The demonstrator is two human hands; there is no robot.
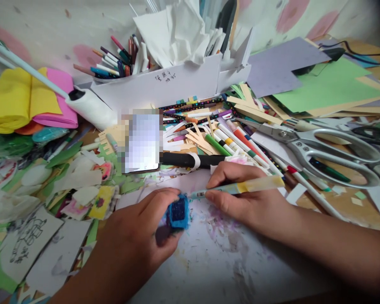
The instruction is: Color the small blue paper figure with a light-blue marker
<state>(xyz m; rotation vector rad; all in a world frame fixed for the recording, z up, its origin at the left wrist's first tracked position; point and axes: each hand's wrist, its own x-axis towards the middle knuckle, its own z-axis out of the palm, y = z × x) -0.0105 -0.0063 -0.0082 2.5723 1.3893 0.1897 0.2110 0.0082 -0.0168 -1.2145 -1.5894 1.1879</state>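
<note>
My left hand (129,236) is closed round a small blue block-like piece (179,211) with a darker blue square on its face; I cannot make out its kind. Between the thumb and fingers of my right hand (243,198) lies a pen with a pale, yellowish barrel (256,185). Its tip end points left and meets or nearly meets the upper right edge of the blue piece. Under both hands is a white sheet (215,270) smudged with purple and grey. The palm side of my left hand is hidden.
Silver scissors (304,143) lie open-handled at the right. A phone with a blurred screen (142,143) stands ahead. Behind it, a white paper box (183,80) holds pens and tissue. Paper scraps and cutouts (104,202) crowd the left; green paper (332,84) lies far right.
</note>
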